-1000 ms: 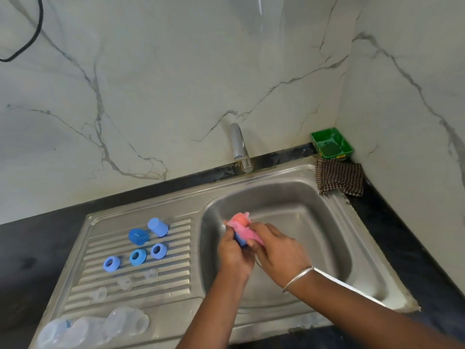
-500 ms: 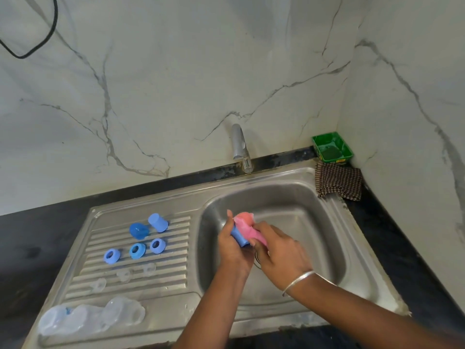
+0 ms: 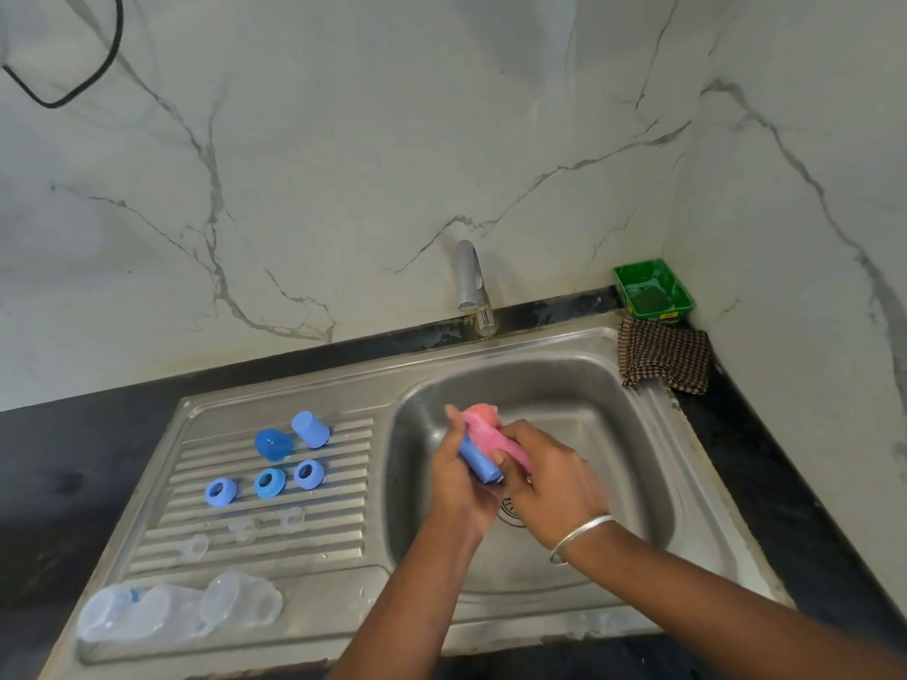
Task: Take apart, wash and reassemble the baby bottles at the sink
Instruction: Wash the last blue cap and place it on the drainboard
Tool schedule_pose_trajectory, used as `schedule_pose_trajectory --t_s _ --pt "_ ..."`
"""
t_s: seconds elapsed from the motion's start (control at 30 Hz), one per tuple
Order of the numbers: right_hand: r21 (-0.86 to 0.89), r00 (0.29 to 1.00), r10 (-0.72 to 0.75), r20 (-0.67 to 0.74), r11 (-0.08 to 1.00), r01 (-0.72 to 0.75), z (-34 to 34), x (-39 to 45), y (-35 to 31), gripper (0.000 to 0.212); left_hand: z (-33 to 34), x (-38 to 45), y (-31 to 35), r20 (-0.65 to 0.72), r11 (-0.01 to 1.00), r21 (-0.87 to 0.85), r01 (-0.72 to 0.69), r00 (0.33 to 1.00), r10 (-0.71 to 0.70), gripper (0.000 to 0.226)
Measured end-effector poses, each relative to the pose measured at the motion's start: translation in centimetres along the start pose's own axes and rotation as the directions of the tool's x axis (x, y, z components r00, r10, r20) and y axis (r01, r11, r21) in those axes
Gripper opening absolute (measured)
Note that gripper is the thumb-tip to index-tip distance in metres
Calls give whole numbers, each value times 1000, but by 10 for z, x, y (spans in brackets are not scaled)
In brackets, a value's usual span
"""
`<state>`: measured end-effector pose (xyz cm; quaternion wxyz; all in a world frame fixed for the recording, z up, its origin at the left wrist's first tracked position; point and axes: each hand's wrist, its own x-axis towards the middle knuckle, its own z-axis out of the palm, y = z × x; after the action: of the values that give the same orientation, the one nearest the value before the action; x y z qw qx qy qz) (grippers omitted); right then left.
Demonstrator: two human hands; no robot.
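Over the sink (image 3: 653,463), a blue cap (image 3: 477,461) is clasped in the left hand (image 3: 459,488) and scrubbed with a pink sponge (image 3: 486,429), apparently pinched by the right hand (image 3: 549,488). Wet, it could be dropped into the basin.

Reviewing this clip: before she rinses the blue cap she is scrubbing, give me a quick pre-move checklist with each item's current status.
1. Left hand grips the blue cap: ok.
2. Right hand holds the pink sponge against the cap: ok.
3. Work is over the sink basin: ok.
4. Tap running: not ok, no stream visible.
5. Room on the drainboard for the cap: ok.
6. Cap fully scrubbed: cannot tell.
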<state>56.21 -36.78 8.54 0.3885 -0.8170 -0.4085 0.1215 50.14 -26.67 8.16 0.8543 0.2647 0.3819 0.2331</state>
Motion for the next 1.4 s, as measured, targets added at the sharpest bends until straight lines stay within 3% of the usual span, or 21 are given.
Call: schedule_pose_trajectory --t_s 0.13,0.37,0.5,0.6,0.7,0.83,1.0,1.13,1.3,1.33,1.4 --pt "-10 997 75 -8 997 -75 -4 -5 16 16 -1 2 -6 -48 993 106 49 998 -44 54" --pt "19 971 239 -14 971 -239 -6 16 18 14 2 9 -17 -115 986 128 111 989 -96 61" --pt "75 983 183 6 980 -183 -3 14 11 14 8 15 -14 -209 993 45 113 973 -101 57" --pt "78 992 128 15 989 -129 0 -1 11 13 9 15 -2 -161 995 -44 86 983 -92 59" --pt "71 986 161 48 984 -164 2 -8 16 13 4 17 4 -155 998 4 57 986 -56 38" --pt "121 927 361 103 920 -372 6 4 25 13 5 14 -6 -223 1000 10 12 975 -10 38" --pt "302 878 422 226 827 -475 5 29 17 21 2 7 -24 -196 1000 18 22 980 -18 59" --pt "358 851 427 305 777 -518 11 36 16 32 10 5 -22 -306 999 39 -35 951 45 52" --pt "388 751 423 507 666 -637 -7 17 -3 39 15 7 -3 -460 988 -118 -96 887 32 43" --pt "411 747 415 519 645 -644 -9 16 -2 36 16 8 -2 -463 987 -128 -95 886 25 45" --pt "463 805 395 442 668 -582 -6 20 5 35 19 11 -4 -456 989 -126 -79 890 13 46"
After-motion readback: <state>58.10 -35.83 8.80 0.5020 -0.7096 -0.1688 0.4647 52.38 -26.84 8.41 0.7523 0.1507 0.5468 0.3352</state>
